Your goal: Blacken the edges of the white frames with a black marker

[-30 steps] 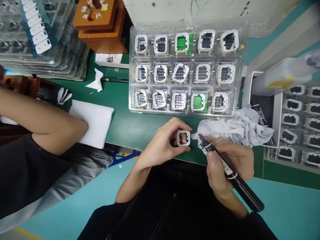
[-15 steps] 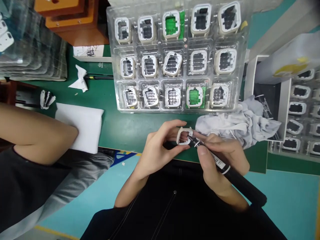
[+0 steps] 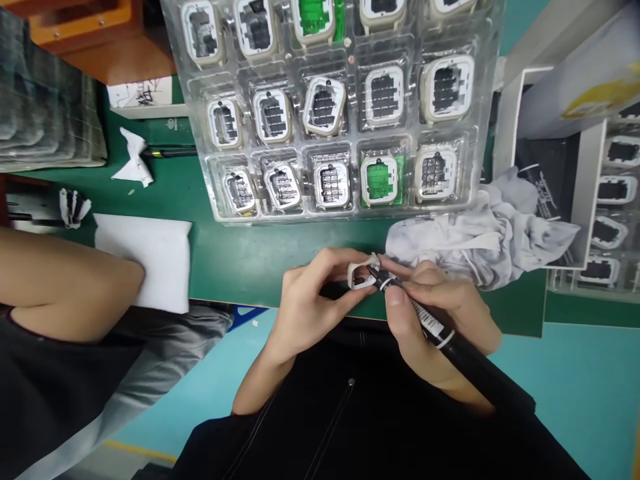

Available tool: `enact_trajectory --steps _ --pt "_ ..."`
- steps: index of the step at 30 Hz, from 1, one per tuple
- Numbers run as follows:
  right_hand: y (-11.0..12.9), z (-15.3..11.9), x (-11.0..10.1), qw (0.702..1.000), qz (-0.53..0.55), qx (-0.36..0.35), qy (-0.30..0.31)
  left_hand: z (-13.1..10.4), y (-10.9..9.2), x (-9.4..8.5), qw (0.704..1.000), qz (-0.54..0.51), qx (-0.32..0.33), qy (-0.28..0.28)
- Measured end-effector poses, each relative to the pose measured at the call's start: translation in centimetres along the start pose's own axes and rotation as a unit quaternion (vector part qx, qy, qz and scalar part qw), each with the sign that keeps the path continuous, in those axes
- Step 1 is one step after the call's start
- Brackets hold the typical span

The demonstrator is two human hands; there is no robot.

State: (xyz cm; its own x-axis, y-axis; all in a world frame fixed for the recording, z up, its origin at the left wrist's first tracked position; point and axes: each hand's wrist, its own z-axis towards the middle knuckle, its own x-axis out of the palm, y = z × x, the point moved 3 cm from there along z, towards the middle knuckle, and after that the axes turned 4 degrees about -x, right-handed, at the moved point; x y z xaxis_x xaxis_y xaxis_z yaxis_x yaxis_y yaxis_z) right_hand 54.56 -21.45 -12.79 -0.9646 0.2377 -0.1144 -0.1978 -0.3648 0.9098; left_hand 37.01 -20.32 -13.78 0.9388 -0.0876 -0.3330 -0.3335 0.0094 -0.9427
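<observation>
Between the thumb and fingers of my left hand (image 3: 310,307) is a small pale watch-case frame (image 3: 356,275), tilted, with an open middle. My right hand (image 3: 443,313) grips a black marker pen (image 3: 430,325) with white bands and a printed label. Its dark tip meets the inner edge of the frame, though exact contact is hard to make out. Beyond my hands lies a clear plastic tray (image 3: 280,217) whose pockets hold several similar watch-case frames (image 3: 384,97). Green pieces show under two of them.
A crumpled pale cloth (image 3: 450,240) lies right of my hands, against a white open box (image 3: 593,200). Left are a folded white cloth (image 3: 167,260), a person's bare arm (image 3: 65,273) and a tissue-wrapped stick (image 3: 170,151). An orange box (image 3: 100,40) stands at back left.
The view has shifted, so the tray sits higher and further left. The frame in my left hand has tilted, and the marker tip now points at a different part of its rim.
</observation>
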Motion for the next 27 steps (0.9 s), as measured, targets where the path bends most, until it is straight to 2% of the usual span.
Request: enact_trajectory --steps 8,12,14,17,22,24,27 --pt "0.23 0.09 0.15 1.000 -0.012 -0.001 -0.008 -0.10 -0.34 0.15 1.000 0.026 0.007 -0.007" --pt "0.46 0.09 0.28 1.000 -0.029 0.001 0.001 -0.08 -0.43 0.32 1.000 0.019 0.025 -0.006" --pt "0.49 0.10 0.31 0.999 -0.040 -0.001 -0.014 -0.09 -0.39 0.36 0.999 0.022 0.041 -0.008" --pt "0.40 0.14 0.33 0.998 -0.038 -0.036 -0.034 -0.19 -0.26 0.36 0.997 0.041 0.065 -0.014" --pt "0.13 0.01 0.45 0.991 -0.064 -0.115 -0.001 -0.56 -0.15 0.37 0.994 0.068 0.081 -0.020" --pt "0.12 -0.10 0.43 0.992 -0.061 -0.107 0.006 -0.62 -0.13 0.39 0.997 0.047 0.066 -0.021" --pt "0.31 -0.24 0.38 0.995 -0.053 -0.088 -0.004 -0.52 0.02 0.42 1.000 -0.013 0.010 -0.015"
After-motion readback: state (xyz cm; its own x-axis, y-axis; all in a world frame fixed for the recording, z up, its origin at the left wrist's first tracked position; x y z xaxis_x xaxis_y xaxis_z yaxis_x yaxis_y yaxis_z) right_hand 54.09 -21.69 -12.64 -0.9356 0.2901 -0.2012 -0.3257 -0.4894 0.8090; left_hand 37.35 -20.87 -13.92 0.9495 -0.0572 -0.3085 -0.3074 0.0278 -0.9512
